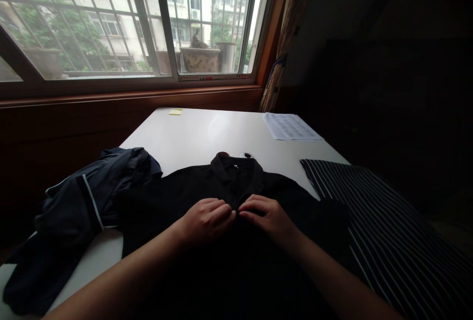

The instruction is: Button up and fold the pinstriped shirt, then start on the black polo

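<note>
A black collared shirt (185, 182) lies spread on the white table, its collar toward the window. My left hand (209, 219) and my right hand (264, 214) meet at the front placket, just below the collar. Both are closed, fingertips pinching the dark cloth from either side with a small gap between them. Whether a button sits between the fingers is too dark to make out. The lower part of the shirt fades into shadow between my forearms.
A crumpled navy garment with white piping (111, 182) lies left of the shirt. Black-and-white striped cloth (377, 202) hangs over the right side of the white table (210, 130). Printed papers (291, 127) and a yellow sticky note (175, 112) lie toward the barred window.
</note>
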`<state>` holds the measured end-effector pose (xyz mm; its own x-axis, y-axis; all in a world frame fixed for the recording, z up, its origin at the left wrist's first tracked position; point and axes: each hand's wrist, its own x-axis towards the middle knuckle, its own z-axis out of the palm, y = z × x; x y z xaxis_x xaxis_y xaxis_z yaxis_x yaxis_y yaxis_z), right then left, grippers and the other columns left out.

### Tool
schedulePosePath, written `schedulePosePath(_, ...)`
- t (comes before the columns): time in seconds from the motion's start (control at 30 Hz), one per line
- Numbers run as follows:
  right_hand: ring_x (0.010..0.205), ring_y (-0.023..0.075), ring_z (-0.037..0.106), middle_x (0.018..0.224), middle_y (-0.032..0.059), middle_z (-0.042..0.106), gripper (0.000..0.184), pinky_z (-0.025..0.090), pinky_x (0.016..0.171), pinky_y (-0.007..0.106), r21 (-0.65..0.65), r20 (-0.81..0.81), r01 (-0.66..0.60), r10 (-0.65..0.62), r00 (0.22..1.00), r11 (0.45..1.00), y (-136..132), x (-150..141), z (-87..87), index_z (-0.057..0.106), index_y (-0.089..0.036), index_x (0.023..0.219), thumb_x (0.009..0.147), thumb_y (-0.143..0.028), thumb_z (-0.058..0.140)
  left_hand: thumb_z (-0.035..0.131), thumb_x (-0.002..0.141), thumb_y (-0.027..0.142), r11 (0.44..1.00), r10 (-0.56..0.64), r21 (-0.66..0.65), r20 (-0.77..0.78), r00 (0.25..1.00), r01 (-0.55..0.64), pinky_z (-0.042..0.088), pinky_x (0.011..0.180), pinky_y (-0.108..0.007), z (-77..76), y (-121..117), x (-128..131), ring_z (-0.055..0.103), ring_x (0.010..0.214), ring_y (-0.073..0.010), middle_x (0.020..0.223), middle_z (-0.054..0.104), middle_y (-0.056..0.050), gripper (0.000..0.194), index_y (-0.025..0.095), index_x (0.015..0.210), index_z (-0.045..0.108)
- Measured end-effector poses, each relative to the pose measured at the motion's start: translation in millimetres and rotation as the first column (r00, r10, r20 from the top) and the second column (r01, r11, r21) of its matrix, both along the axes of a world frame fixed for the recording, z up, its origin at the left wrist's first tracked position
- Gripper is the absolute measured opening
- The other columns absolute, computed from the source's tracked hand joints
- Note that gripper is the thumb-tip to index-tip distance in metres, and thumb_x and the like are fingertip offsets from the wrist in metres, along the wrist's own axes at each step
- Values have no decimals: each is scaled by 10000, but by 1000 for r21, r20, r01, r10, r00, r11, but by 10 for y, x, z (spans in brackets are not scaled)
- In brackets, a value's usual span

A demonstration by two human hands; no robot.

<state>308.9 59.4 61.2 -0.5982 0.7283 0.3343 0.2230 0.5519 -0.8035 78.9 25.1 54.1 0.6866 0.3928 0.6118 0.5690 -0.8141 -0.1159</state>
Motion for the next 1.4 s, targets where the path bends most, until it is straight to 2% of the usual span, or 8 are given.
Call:
schedulePosePath(0.23, 835, 173, 667, 879, 34, 707, 160, 521, 803, 282, -108, 15, 26, -25, 1000, 994, -21, -25, 64, 742, -197, 899, 901, -347, 686, 458, 999, 160, 1000, 3, 14, 4, 1000, -3, 420, 542, -282, 52, -4, 1, 484, 595, -128, 688, 535, 7, 144, 151, 912, 573)
schedulePosePath(0.37, 852, 170, 658, 889, 27, 698, 130, 500, 810, 275, -167, 5, 22, -21, 1000, 986, -27, -24, 73, 744, -203, 911, 900, -320, 689, 446, 997, 153, 1000, -21, -19, 20, 1000, 22, 442, 544, -277, 57, -2, -7, 531, 610, -133, 736, 590, -11, 127, 145, 972, 570)
schedulePosePath(0.6, 861, 173, 655, 887, 18, 691, 127, 488, 807, 279, -226, -19, 24, -30, 999, 974, -29, -28, 38, 745, -212, 914, 895, -327, 694, 457, 985, 150, 999, -25, -23, 21, 999, 25, 479, 548, -267, -7, 2, -36, 579, 629, -131, 789, 629, -21, 213, 124, 1189, 514)
schedulePosePath(0.73, 864, 178, 654, 887, 20, 692, 140, 484, 817, 287, -234, -19, 22, -27, 999, 972, -23, -29, 35, 749, -211, 915, 892, -338, 695, 455, 987, 158, 998, -26, -61, -20, 999, 25, 484, 563, -276, -24, 3, -44, 579, 646, -134, 796, 624, -21, 144, 141, 1099, 542)
schedulePosePath(0.93, 865, 188, 653, 893, 27, 703, 163, 485, 827, 301, -254, -14, 23, -28, 1000, 967, -28, -26, 72, 753, -208, 908, 884, -359, 698, 441, 994, 158, 998, -32, -53, -15, 999, 31, 462, 553, -281, -1, 12, -49, 567, 626, -133, 778, 629, -16, 119, 146, 1029, 554)
schedulePosePath(1.4, 906, 203, 652, 933, 28, 719, 183, 487, 849, 310, -422, -8, 7, -11, 1000, 907, -21, 2, 110, 730, -196, 936, 843, -354, 727, 473, 993, 185, 1000, -4, -9, 3, 1000, 4, 406, 508, -272, 11, -2, -37, 534, 576, -124, 725, 620, 8, 97, 154, 973, 564)
